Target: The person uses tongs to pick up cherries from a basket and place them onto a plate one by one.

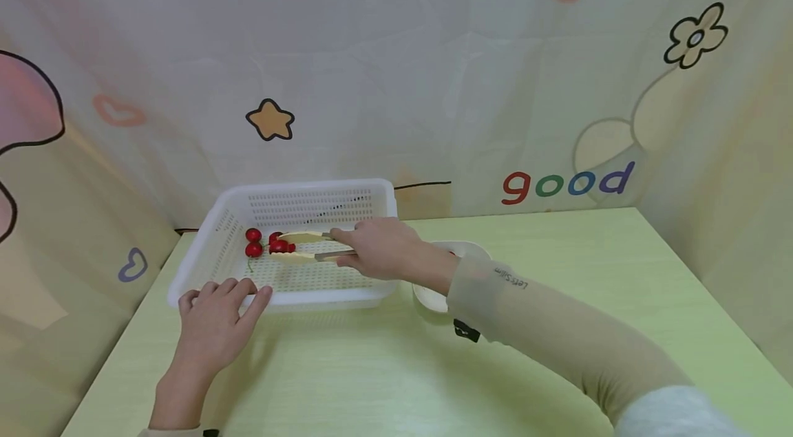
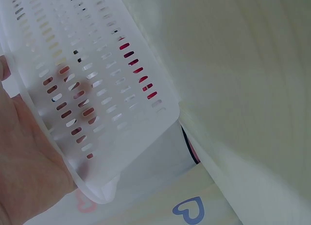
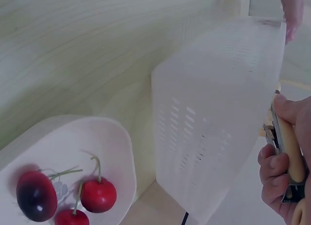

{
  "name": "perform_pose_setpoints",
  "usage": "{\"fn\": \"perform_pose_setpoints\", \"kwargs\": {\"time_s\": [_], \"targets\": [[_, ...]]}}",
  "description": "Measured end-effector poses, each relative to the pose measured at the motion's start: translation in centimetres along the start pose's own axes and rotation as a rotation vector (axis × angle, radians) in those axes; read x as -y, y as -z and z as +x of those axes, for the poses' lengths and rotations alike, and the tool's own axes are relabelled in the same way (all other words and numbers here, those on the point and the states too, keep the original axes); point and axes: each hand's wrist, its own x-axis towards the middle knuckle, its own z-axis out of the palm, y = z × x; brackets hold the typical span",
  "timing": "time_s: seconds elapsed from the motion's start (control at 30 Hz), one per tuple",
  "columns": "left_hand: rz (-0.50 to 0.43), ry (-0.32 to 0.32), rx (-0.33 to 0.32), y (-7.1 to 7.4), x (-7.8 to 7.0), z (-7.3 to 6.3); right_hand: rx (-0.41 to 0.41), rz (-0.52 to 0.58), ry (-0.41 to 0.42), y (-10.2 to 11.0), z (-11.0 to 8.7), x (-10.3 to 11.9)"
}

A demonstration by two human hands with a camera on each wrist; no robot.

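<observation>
My right hand (image 1: pixel 387 248) grips a pair of tongs (image 1: pixel 334 254) with cream tips, reaching into a white slotted basket (image 1: pixel 347 298). Between the tong tips is a red cherry (image 1: pixel 280 247); whether they squeeze it cannot be told. Beside it lie more cherries (image 1: pixel 253 235) with green stems. My left hand (image 1: pixel 213 327) holds the basket's near left rim, fingers over the edge; they show through the slots in the left wrist view. In the right wrist view, a white bowl (image 3: pixel 119 142) holds a dark cherry (image 3: pixel 36 196) and two red cherries (image 3: pixel 98 195).
The bowl stands just right of the basket, partly hidden under my right forearm in the head view. Both rest on a pale green table (image 1: pixel 347 382). A printed curtain (image 1: pixel 434 79) hangs close behind the basket and along both sides.
</observation>
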Motion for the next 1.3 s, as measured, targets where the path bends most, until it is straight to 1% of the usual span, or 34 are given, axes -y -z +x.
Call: {"fn": "perform_pose_setpoints", "kwargs": {"time_s": [0.3,0.57,0.83,0.97,1.1,1.3], "targets": [[-0.004,-0.013,-0.014,0.1,0.0,0.0,-0.040,0.007,0.002,0.8,-2.1,-0.8],[-0.010,-0.013,-0.013,0.0,0.1,-0.2,-0.074,-0.002,0.013,0.7,-3.9,-1.7],[-0.004,-0.006,-0.004,0.0,0.1,-0.1,-0.160,-0.002,0.056,0.8,-6.0,-2.6],[-0.004,-0.008,-0.003,0.0,0.1,0.0,-0.191,-0.001,0.062,0.8,-6.9,-3.1],[-0.005,-0.009,-0.003,0.0,0.1,-0.1,-0.177,0.028,0.039,0.9,-7.8,-3.4],[-0.008,-0.004,0.000,0.1,0.0,-0.1,-0.132,0.087,-0.013,0.8,-8.8,-3.6]]}}
